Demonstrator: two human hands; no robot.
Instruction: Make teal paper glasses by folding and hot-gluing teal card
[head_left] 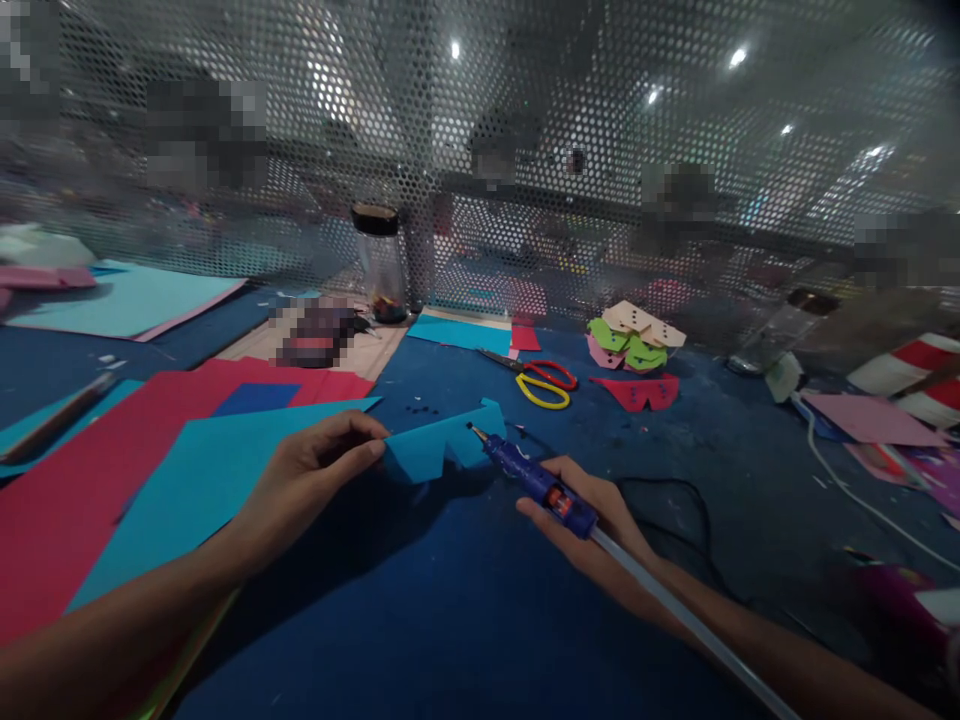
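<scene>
My left hand (319,460) pinches the left end of a blue paper cutout (424,450), holding it tilted just above the table. In my right hand (592,505) is a dark blue hot glue gun (536,480), a long clear glue stick (675,605) running out of its back. Its nozzle points at the right part of the cutout, where a small black dot (470,426) shows at the tip. Whether the dot touches the paper I cannot tell. Several tiny black bits (421,409) lie on the table behind the cutout.
Scissors (536,380) with red and yellow handles lie behind the glue gun, near a red cutout (641,392) and stacked green and cream cutouts (637,335). A lidded jar (380,265) stands by the perforated metal screen (525,210). Red paper (172,400) covers the left. A black cord (694,490) trails right.
</scene>
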